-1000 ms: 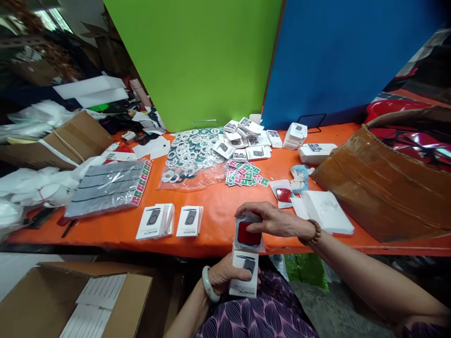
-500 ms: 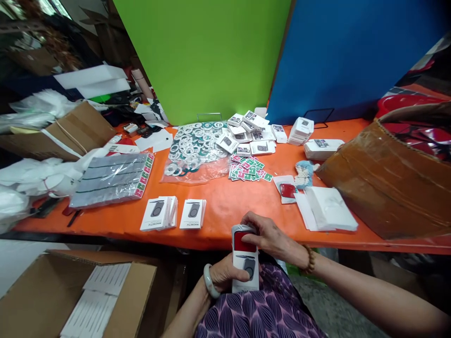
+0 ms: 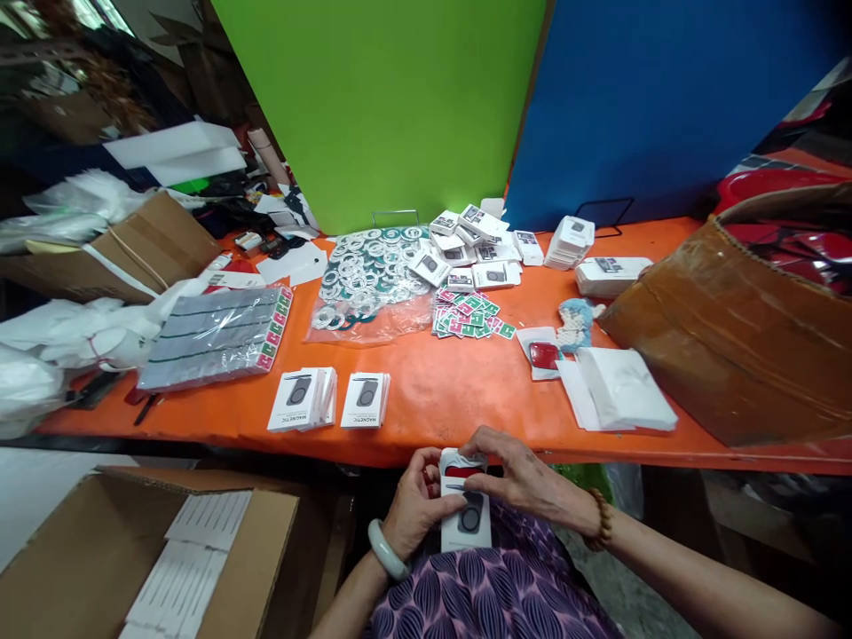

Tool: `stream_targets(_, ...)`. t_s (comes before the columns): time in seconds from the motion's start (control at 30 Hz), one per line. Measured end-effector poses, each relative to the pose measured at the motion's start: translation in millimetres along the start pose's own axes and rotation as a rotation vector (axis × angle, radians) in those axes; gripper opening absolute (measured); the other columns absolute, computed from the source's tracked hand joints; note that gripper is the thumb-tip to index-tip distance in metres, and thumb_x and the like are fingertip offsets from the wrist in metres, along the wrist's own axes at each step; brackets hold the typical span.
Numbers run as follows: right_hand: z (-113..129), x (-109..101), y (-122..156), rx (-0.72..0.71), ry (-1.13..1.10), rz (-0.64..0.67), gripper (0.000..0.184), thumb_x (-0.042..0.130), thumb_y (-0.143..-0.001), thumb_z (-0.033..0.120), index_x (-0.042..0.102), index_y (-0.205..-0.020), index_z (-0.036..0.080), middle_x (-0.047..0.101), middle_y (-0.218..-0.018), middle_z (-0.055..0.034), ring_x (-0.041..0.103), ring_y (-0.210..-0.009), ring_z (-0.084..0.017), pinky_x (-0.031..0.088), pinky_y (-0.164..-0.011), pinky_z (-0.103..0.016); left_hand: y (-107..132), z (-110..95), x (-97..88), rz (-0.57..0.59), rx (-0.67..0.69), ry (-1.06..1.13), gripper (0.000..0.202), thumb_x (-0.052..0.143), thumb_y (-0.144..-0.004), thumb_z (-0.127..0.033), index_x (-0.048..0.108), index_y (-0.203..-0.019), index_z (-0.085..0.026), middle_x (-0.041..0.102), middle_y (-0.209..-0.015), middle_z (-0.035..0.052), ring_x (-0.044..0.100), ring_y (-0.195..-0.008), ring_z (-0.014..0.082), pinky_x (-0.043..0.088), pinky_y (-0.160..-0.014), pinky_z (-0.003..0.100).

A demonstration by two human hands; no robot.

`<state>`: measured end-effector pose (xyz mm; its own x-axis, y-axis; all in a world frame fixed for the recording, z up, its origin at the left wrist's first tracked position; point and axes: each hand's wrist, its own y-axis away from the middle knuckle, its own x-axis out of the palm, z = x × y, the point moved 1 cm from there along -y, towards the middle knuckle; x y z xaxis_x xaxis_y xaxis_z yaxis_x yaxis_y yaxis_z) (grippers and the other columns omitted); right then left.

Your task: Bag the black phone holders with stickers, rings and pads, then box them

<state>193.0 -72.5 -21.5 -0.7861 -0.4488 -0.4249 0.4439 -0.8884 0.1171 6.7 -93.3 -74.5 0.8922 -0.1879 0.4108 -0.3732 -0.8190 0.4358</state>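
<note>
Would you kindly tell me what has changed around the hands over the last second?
The red-faced item has slid further into the white box, leaving only a red strip showing at the opening. The right hand has moved down with it; the left hand has shifted its fingers up beside the opening. Both hands remain on the packaging; the stacks of MAGNETIC boxes stay put.

Orange table [image 3: 426, 382], white boxes [image 3: 364, 401], ring pile [image 3: 373, 271], cards [image 3: 468, 315]

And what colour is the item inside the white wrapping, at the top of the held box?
The item is red; the head view shows it best.
</note>
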Motion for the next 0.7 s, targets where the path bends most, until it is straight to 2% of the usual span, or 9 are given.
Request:
stream_targets(0.1, -0.5, 3.2, 3.6, -0.042, 0.069, 0.040, 0.018, 0.065, -0.082, 0.028, 0.060, -0.097, 0.020, 0.058, -0.093, -0.0041, 0.054, -0.087, -0.019, 0.044, -0.078, -0.034, 7.8, -1.8, -2.7, -0.090, 0.075, -0.081, 0.057, 0.084, -0.057, -0.024, 0.048, -0.101, -0.019, 0.060, -0.073, -0.0046, 0.051, -0.061, 0.0068, 0.041, -0.063, 0.021)
stream_targets(0.27, -4.3, 15.6, 12.3, -0.098, 0.179, 0.016, 0.020, 0.069, -0.078, 0.026, 0.063, -0.096, 0.020, 0.055, -0.098, -0.0065, 0.051, -0.094, -0.023, 0.042, -0.083, -0.040, 13.3, -4.4, -1.2, -0.118, 0.062, -0.115, 0.050, 0.084, -0.057, -0.028, 0.054, -0.095, -0.017, 0.064, -0.077, -0.0010, 0.058, -0.069, 0.0109, 0.045, -0.069, 0.024)
stream_targets(0.37, -10.7, 22.2, 19.1, -0.116, 0.111, -0.065, 0.025, 0.066, -0.081, 0.026, 0.062, -0.105, 0.022, 0.053, -0.110, -0.0083, 0.049, -0.105, -0.024, 0.042, -0.091, -0.042, 13.2, -6.7, -1.2, -0.095, 0.000, -0.117, 0.049, 0.083, -0.058, -0.034, 0.060, -0.097, -0.015, 0.068, -0.082, 0.0026, 0.061, -0.072, 0.0135, 0.048, -0.072, 0.028)
stream_targets(0.47, -21.8, 30.2, 25.3, -0.050, -0.052, -0.268, 0.036, 0.063, -0.083, 0.027, 0.054, -0.118, 0.024, 0.045, -0.127, -0.0105, 0.051, -0.111, -0.023, 0.043, -0.095, -0.039, 12.3, -7.3, -3.4, -0.097, -0.031, -0.117, 0.051, 0.082, -0.059, -0.039, 0.062, -0.098, -0.013, 0.071, -0.079, 0.0042, 0.063, -0.073, 0.0161, 0.050, -0.074, 0.030)
stream_targets(0.57, -32.4, 41.6, 28.4, 0.062, -0.288, -0.353, 0.028, 0.063, -0.083, 0.034, 0.056, -0.108, 0.022, 0.055, -0.112, -0.0088, 0.060, -0.092, -0.019, 0.050, -0.083, -0.034, 10.7, -5.2, -5.2, -0.096, -0.055, -0.093, 0.052, 0.084, -0.056, -0.041, 0.064, -0.097, -0.014, 0.072, -0.076, 0.0040, 0.065, -0.073, 0.0177, 0.051, -0.072, 0.031)
stream_targets(0.63, -35.3, 48.4, 28.7, 0.122, -0.420, -0.316, 0.023, 0.062, -0.084, 0.038, 0.059, -0.098, 0.020, 0.061, -0.096, -0.0058, 0.061, -0.083, -0.018, 0.051, -0.076, -0.031, 9.7, -3.5, -5.4, -0.094, -0.060, -0.096, 0.052, 0.084, -0.056, -0.042, 0.065, -0.096, -0.014, 0.072, -0.077, 0.0045, 0.065, -0.072, 0.0178, 0.051, -0.071, 0.031)
stream_targets(0.7, -34.3, 52.0, 28.2, 0.173, -0.501, -0.283, 0.024, 0.062, -0.084, 0.041, 0.060, -0.094, 0.019, 0.062, -0.089, -0.0038, 0.060, -0.080, -0.017, 0.050, -0.073, -0.030, 9.1, -2.6, -4.8, -0.109, -0.044, -0.135, 0.050, 0.082, -0.058, -0.044, 0.067, -0.094, -0.014, 0.072, -0.076, 0.0044, 0.064, -0.068, 0.0164, 0.050, -0.068, 0.029)
